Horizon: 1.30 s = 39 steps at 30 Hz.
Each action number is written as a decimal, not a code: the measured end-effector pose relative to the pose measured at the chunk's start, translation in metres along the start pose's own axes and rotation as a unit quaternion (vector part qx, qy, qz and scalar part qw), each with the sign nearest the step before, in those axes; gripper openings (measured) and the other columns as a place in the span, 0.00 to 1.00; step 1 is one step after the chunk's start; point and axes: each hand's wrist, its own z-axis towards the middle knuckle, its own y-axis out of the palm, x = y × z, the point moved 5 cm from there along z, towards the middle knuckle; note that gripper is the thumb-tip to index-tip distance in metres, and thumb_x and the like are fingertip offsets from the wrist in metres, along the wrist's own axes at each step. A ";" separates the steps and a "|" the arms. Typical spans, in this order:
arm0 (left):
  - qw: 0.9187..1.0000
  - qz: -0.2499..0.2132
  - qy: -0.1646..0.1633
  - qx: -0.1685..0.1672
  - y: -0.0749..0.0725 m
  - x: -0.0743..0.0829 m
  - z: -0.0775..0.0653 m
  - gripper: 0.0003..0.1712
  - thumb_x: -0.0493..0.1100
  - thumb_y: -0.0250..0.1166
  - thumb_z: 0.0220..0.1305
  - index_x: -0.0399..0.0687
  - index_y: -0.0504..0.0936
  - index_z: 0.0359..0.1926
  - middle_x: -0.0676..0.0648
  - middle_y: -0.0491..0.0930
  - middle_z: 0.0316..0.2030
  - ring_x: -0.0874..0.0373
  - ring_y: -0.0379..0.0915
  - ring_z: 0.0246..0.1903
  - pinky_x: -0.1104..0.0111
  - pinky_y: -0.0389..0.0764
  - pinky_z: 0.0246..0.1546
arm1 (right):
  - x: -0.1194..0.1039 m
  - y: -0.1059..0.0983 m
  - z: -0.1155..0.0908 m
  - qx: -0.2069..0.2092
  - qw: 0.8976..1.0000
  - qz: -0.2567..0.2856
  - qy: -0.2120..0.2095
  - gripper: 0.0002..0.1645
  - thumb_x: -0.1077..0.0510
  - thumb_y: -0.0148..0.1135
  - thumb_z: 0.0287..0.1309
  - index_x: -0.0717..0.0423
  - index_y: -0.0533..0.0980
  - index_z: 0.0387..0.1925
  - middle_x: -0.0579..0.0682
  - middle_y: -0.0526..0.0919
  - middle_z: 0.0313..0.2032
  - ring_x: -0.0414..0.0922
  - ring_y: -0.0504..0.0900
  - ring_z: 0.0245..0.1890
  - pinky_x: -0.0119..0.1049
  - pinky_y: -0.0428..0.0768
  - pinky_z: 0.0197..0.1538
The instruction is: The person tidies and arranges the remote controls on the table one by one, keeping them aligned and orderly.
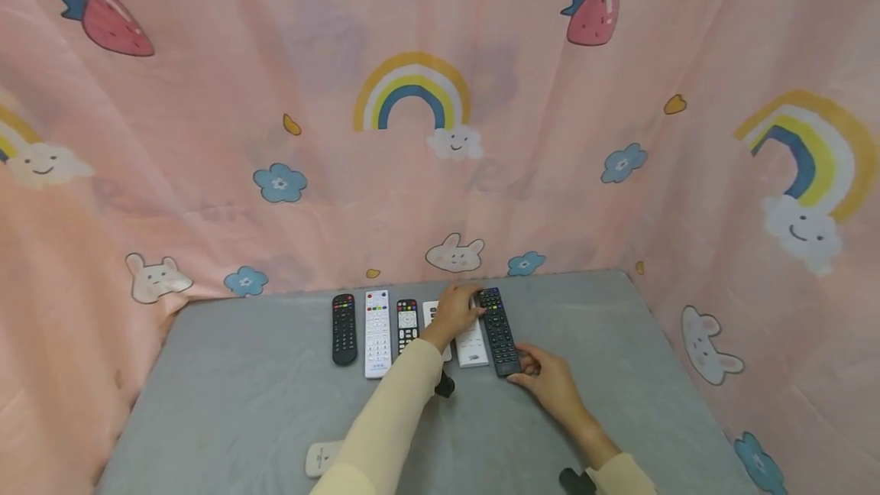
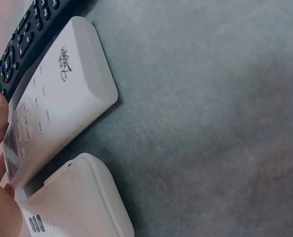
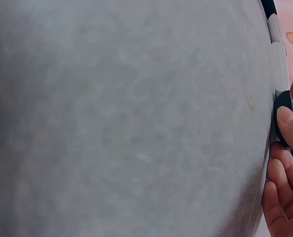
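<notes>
A long black remote control (image 1: 499, 333) lies at the right end of a row of remotes, slightly tilted. My left hand (image 1: 454, 315) reaches over its neighbours and grips its top end; a fingertip (image 2: 1, 101) shows at its edge in the left wrist view. With thumb and fingers, my right hand (image 1: 550, 384) pinches its lower right corner. In the right wrist view the thumb (image 3: 290, 123) lies on the end of the dark remote (image 3: 283, 111). Under my left wrist are a white remote (image 1: 471, 346) and another white remote (image 2: 77, 202), partly hidden.
Further left in the row lie a black remote (image 1: 344, 331), a long white remote (image 1: 377, 334) and a black remote with a white button panel (image 1: 407, 319). A small white remote (image 1: 320, 458) lies near the front, beside my left sleeve. A pink curtain (image 1: 412, 205) borders the grey table (image 1: 241, 388).
</notes>
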 end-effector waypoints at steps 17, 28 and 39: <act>0.999 0.032 0.012 -0.018 0.008 -0.006 0.004 0.28 0.50 0.65 0.66 0.54 0.74 0.66 0.47 0.74 0.66 0.48 0.68 0.64 0.50 0.64 0.71 | 0.005 0.004 0.001 -0.016 0.999 -0.006 0.029 0.36 0.60 0.81 0.38 0.61 0.79 0.54 0.45 0.82 0.28 0.35 0.75 0.28 0.26 0.77 0.34; 0.998 0.054 -0.004 -0.036 0.010 -0.006 0.007 0.26 0.50 0.63 0.68 0.53 0.75 0.65 0.48 0.70 0.66 0.49 0.64 0.64 0.51 0.63 0.72 | 0.003 0.002 0.002 -0.029 0.999 -0.010 0.035 0.35 0.59 0.80 0.41 0.61 0.79 0.55 0.44 0.79 0.26 0.35 0.72 0.26 0.26 0.72 0.30; 0.996 0.080 0.000 -0.039 0.003 0.005 0.000 0.25 0.48 0.62 0.69 0.47 0.75 0.64 0.45 0.71 0.64 0.47 0.65 0.66 0.51 0.62 0.73 | 0.002 0.002 0.003 -0.037 0.998 -0.018 0.046 0.36 0.59 0.79 0.43 0.60 0.78 0.57 0.43 0.78 0.25 0.35 0.71 0.25 0.26 0.71 0.30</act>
